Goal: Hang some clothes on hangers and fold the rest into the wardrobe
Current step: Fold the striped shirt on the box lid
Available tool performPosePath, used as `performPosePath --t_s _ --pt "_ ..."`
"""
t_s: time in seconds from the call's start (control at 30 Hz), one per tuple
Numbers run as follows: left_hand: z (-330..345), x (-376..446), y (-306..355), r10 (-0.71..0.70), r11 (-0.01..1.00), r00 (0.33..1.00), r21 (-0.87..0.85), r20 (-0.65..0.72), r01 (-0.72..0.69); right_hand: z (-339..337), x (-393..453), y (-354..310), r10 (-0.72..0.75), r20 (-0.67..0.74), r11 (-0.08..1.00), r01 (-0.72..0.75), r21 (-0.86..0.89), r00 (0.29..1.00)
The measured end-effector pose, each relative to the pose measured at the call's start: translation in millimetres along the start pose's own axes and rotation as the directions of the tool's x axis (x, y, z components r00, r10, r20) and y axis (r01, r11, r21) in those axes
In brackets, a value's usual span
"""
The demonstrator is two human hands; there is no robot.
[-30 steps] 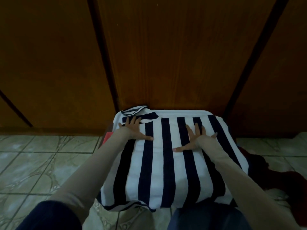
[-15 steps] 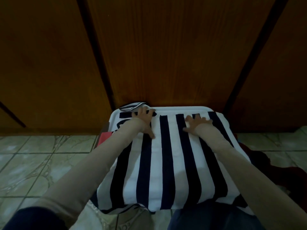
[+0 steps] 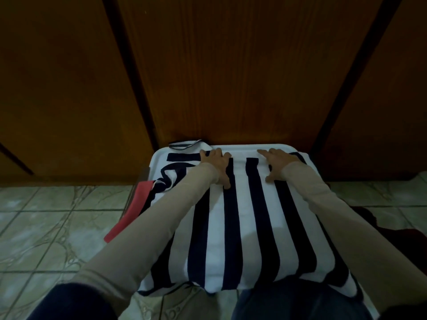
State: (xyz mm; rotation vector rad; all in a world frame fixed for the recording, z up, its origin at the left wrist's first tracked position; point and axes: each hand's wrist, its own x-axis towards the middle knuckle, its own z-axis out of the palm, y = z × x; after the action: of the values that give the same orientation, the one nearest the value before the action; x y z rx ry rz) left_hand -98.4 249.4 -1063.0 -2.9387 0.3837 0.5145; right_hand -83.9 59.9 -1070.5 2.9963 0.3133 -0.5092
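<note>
Head camera looks down past both arms at a wall of dark brown wooden wardrobe doors, closed, with dark vertical gaps between the panels, filling the upper half of the view. Below them runs a floor of pale green marbled tiles, seen on the left and in a narrow band on the right.

Against the foot of the middle door sits a white rectangular plastic surface with rounded corners, only its far rim and corners showing. Spread flat over it is the white garment with broad navy vertical stripes, which covers nearly all of that surface and hangs over its near edge by the person's dark trousers. The garment's striped collar band pokes out past the far left corner, touching the base of the door.

A dark maroon heap of cloth lies on the floor to the right, partly hidden by the right forearm. A flat coral-red piece juts out from under the garment's left side.

Both arms wear pale beige sleeves. The left hand presses palm down on the garment's far left part, fingers straight and close together, thumb pointing back. The right hand rests flat near the far right edge, fingers spread slightly apart.
</note>
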Motion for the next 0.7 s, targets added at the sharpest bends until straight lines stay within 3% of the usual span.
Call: performPosePath --t_s 0.17,0.33,0.5,0.7 --pt "0 -10 3 -0.024 0.997 0.989 0.073 -0.145 0.034 -6 -17 -5 -0.026 -0.169 0.975 -0.013 -0.223 0.985" --pt "4 -24 10 -0.025 0.982 0.962 0.175 -0.271 0.074 6 -39 -4 0.023 -0.298 0.971 -0.093 -0.222 0.954" --pt "17 -44 17 -0.053 0.985 0.933 0.134 -0.357 0.107 12 -67 0 0.101 -0.328 0.970 -0.166 -0.176 0.939" --pt "35 -65 19 0.007 1.000 0.927 -0.007 -0.375 -0.011 17 -96 -4 0.190 -0.301 0.921 -0.276 -0.275 0.935"
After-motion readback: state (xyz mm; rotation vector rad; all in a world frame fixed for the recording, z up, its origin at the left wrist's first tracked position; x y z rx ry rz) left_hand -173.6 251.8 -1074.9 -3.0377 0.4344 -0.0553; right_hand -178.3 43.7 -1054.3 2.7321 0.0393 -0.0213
